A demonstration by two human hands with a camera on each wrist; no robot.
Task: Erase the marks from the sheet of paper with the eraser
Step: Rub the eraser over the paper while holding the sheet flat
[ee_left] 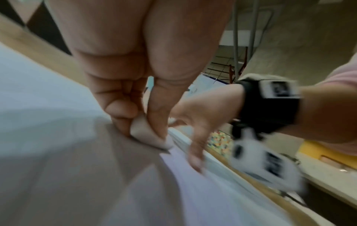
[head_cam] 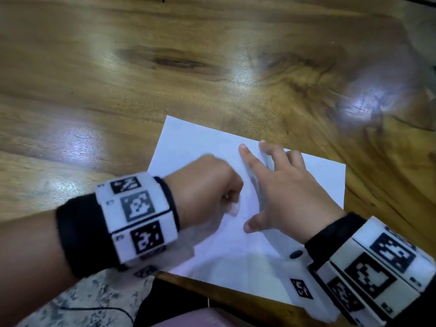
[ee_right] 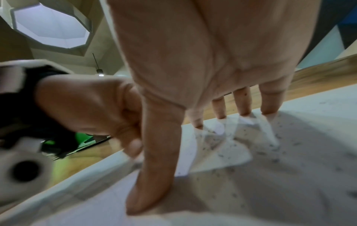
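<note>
A white sheet of paper (head_cam: pixel 200 147) lies on the wooden table near its front edge. My left hand (head_cam: pixel 212 190) is curled into a fist over the sheet's left half and pinches a white eraser (ee_left: pixel 148 134) between thumb and fingers, its lower end on the paper (ee_left: pixel 58 107). My right hand (head_cam: pixel 278 185) lies spread on the sheet's right half, fingertips and thumb pressing it flat. Dark eraser crumbs (ee_right: pixel 218 143) speckle the paper (ee_right: pixel 289 175) around the right fingers (ee_right: pixel 241 104). Any marks under the hands are hidden or blurred.
The wooden table (head_cam: pixel 165 67) stretches far and left of the sheet, with bright light reflections. Its front edge (head_cam: pixel 212 289) runs just below the paper. A black cable (head_cam: pixel 99 309) lies on the speckled floor at lower left.
</note>
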